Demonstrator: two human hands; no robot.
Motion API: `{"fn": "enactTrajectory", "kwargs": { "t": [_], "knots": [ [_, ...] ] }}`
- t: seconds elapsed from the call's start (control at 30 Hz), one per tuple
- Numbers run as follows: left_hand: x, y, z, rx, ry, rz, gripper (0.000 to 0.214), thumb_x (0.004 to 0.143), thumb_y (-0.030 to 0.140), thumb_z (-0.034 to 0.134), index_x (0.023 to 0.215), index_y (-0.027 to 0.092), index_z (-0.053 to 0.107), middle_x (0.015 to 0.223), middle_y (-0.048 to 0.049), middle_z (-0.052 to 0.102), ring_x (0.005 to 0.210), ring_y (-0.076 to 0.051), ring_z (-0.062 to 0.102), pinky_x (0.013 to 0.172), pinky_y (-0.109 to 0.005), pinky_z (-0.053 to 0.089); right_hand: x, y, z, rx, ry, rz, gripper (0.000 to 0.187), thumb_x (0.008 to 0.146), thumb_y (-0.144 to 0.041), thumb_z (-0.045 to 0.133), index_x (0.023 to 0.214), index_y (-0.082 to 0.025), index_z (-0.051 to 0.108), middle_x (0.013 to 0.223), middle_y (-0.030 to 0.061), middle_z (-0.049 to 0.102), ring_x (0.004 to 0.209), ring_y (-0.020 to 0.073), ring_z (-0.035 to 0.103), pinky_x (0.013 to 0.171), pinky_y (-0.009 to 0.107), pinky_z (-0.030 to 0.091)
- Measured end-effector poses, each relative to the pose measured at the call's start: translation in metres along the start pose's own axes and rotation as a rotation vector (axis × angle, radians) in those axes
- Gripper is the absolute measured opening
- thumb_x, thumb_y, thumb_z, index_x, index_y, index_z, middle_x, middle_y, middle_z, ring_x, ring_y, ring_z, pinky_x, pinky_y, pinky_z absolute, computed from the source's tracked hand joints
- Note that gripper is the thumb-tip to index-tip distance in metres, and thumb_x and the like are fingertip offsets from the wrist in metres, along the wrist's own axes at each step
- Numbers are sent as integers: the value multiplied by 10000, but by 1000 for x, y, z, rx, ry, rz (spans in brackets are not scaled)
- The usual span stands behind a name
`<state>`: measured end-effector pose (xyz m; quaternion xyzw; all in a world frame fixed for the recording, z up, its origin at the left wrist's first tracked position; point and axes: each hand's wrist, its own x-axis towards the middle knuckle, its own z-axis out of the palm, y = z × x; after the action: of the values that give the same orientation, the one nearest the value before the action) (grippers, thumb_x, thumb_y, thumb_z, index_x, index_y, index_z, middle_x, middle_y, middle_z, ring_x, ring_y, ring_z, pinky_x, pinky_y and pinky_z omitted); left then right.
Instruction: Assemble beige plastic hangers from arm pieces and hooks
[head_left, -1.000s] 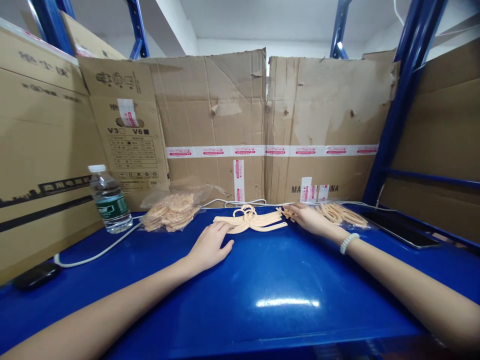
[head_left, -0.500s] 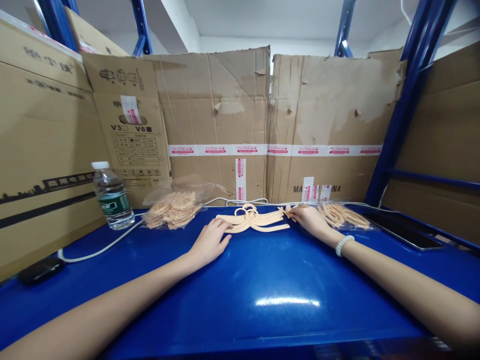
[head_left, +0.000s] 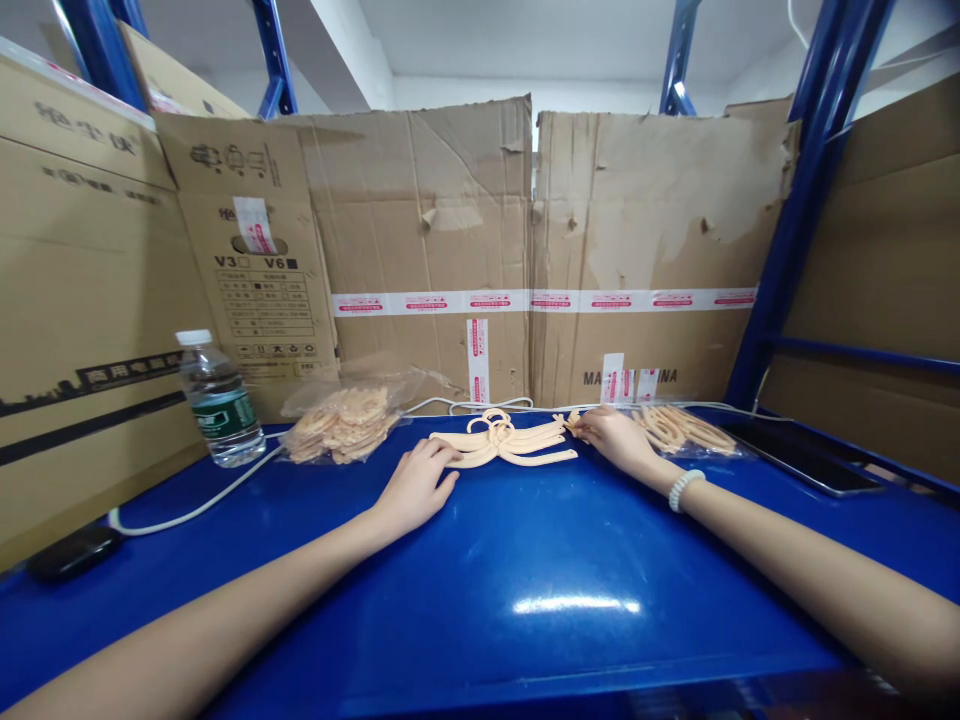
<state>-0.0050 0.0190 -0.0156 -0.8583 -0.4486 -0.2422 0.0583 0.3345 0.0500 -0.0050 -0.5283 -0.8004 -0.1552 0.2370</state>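
Cream-coloured hangers (head_left: 536, 457) with curved arms and ring-like hooks lie stacked at the back middle of the blue table. At the stack's left end, my left hand (head_left: 416, 485) rests with its fingertips on the arm ends, thumb held apart. My right hand (head_left: 619, 440) is closed in a pinch beside the stack's right end, on small cream pieces (head_left: 573, 422) whose shape is partly hidden by the fingers. Behind that wrist lies a clear bag of cream loop-shaped parts (head_left: 694, 432). Another clear bag of cream parts (head_left: 345, 420) sits to the left of the stack.
A water bottle (head_left: 223, 415) stands at the left, near a black rounded device (head_left: 75, 552) and a white cable (head_left: 184, 520). A dark flat phone or tablet (head_left: 802, 458) lies at the right. Cardboard sheets (head_left: 427, 240) and blue rack posts (head_left: 791, 200) enclose the table.
The view has shifted slightly. Both hands stay in nearly the same places, the left at the stack's left end and the right pinching the small cream pieces.
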Motion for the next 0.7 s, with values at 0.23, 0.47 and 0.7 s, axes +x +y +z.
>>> {"fn": "enactTrajectory", "kwargs": {
  "t": [0.23,0.47,0.7],
  "knots": [
    [-1,-2,3,1,10,23,246,862,166,486,1085,183,587,1137,-86,604,1070,-270,524,886,-440,434,0,1,6,-13,44,-8,160,879,-169,521,976,-152,647,968,105,672,937,238,591,817,313,449],
    [-1,-1,3,-17,36,46,216,849,161,495,1035,184,603,1084,-82,622,1054,-269,537,875,-441,439,-2,-4,9,-47,57,-26,191,906,-201,467,1010,-166,623,983,116,649,977,242,551,860,342,432],
    [-2,1,1,-16,31,37,203,840,159,508,1016,187,606,1091,-76,626,1066,-268,531,879,-437,435,-3,-7,11,-84,38,15,194,892,-193,482,1033,-162,611,1022,117,638,1001,237,544,859,327,428]
  ]
}}
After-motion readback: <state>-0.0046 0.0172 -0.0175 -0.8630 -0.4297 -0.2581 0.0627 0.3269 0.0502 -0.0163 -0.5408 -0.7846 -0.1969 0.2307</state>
